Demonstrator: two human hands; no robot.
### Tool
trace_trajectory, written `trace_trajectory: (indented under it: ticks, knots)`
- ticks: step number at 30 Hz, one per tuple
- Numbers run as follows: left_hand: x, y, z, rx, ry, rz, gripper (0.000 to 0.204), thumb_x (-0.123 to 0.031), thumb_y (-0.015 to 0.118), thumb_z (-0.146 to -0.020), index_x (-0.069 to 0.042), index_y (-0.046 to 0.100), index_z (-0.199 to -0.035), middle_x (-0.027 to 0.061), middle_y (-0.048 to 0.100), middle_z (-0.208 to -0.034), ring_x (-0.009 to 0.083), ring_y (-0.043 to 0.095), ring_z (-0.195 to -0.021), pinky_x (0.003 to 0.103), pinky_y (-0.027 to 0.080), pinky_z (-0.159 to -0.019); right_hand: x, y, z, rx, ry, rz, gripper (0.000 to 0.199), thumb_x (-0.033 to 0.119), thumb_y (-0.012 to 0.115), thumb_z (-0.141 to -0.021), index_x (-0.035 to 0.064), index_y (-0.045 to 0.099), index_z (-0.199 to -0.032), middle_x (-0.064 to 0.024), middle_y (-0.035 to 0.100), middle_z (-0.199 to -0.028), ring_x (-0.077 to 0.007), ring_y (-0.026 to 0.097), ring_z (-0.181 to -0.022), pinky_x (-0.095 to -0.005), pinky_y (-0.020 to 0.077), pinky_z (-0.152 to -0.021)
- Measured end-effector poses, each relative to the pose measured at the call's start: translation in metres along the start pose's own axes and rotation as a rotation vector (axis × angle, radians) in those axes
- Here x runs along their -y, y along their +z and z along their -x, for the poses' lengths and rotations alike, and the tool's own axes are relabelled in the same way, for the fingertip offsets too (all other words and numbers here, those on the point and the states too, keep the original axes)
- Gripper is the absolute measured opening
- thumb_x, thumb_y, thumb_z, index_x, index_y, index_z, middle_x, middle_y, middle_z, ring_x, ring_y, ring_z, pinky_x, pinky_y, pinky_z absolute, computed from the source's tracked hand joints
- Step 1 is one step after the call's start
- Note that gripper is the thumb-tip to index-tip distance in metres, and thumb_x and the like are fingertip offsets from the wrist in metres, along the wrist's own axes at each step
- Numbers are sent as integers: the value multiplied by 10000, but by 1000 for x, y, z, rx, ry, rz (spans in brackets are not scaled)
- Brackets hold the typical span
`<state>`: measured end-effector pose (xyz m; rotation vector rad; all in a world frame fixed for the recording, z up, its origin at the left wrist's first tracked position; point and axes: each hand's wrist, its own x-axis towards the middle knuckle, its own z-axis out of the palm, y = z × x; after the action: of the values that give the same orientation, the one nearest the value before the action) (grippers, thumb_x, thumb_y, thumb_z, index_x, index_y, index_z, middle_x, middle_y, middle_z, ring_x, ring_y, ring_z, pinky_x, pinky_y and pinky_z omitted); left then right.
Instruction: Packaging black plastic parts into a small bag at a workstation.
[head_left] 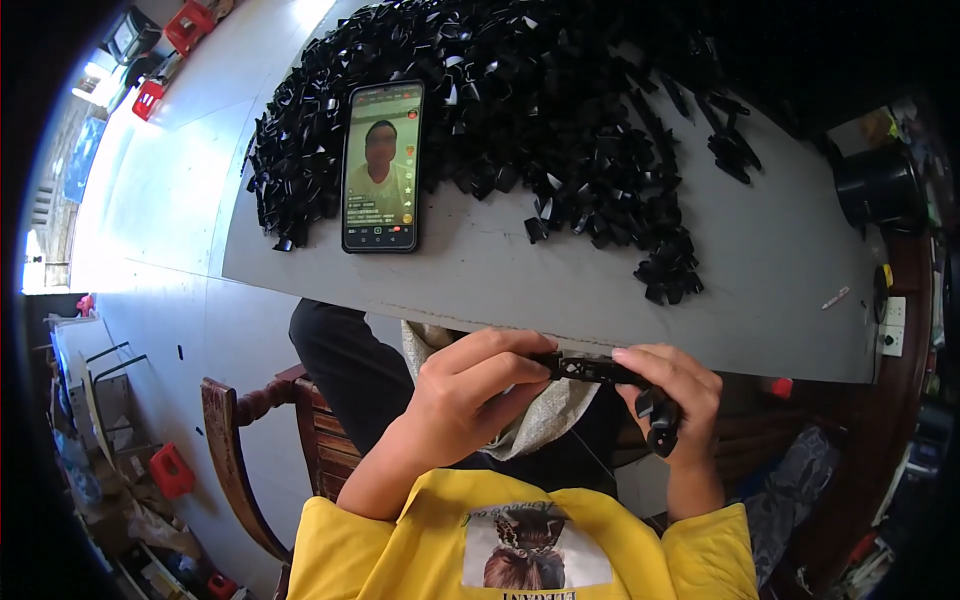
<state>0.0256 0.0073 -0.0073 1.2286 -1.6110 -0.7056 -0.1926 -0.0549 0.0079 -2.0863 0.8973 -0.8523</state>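
Note:
Just in front of the table's near edge, I hold a long black plastic part (592, 371) between both hands. It has holes along its straight middle and bends down to a rounded end at the right. My left hand (465, 385) pinches its left end, where a small black piece may also sit between my fingertips; I cannot make it out. My right hand (685, 395) is closed round the right end, thumb along the top. A pale woven sack (545, 420) lies over my lap below the part.
A large heap of small black plastic pieces (480, 110) covers the far part of the grey table (480, 270). A phone (382, 170) with a lit screen lies against it. Longer black parts (730, 140) lie at the far right, a pen (835, 298) nearer. A wooden chair (320, 425) stands left.

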Motion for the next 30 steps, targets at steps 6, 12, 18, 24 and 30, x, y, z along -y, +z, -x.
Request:
trace_trajectory:
  ticks: [6, 12, 18, 24, 30]
  knots:
    - [-1, -1, -1, 41, 31, -22, 151, 65, 726, -699, -5, 653, -810, 131, 677, -983, 223, 670, -794, 277, 533, -668, 0, -5, -2, 87, -40, 30, 352, 23, 704, -709, 17, 676, -1060, -142, 664, -869, -266, 644, -726, -326, 508, -638]
    - [4, 1, 5, 58, 38, 8, 179, 71, 732, -670, -10, 652, -808, 148, 683, -994, 252, 673, -837, 302, 533, -704, 1, -6, -6, 190, -57, 25, 291, 55, 743, -697, -5, 670, -972, -143, 657, -799, -271, 625, -641, -325, 488, -580]
    - [-13, 20, 3, 6, -264, 778, 406, -333, 550, -949, 39, 668, -839, 193, 682, -1024, 317, 656, -950, 385, 499, -857, -2, 12, 5, 314, -325, -7, 250, 75, 699, -722, -27, 641, -942, -116, 626, -766, -261, 643, -639, -346, 501, -524]
    - [-7, 34, 4, 200, -150, 807, 584, -367, 370, -1015, 76, 670, -779, 236, 690, -957, 345, 669, -932, 406, 521, -855, -3, 30, 22, 298, -260, -131, 287, 53, 675, -797, -35, 635, -1067, -108, 646, -813, -255, 665, -652, -317, 530, -532]
    - [11, 39, -23, 128, 69, 300, 389, -311, 436, -975, 8, 652, -921, 202, 636, -1108, 336, 615, -1009, 390, 467, -878, -22, 9, 8, 414, -314, 230, 343, 111, 733, -680, -15, 602, -970, -134, 617, -889, -315, 648, -777, -387, 516, -685]
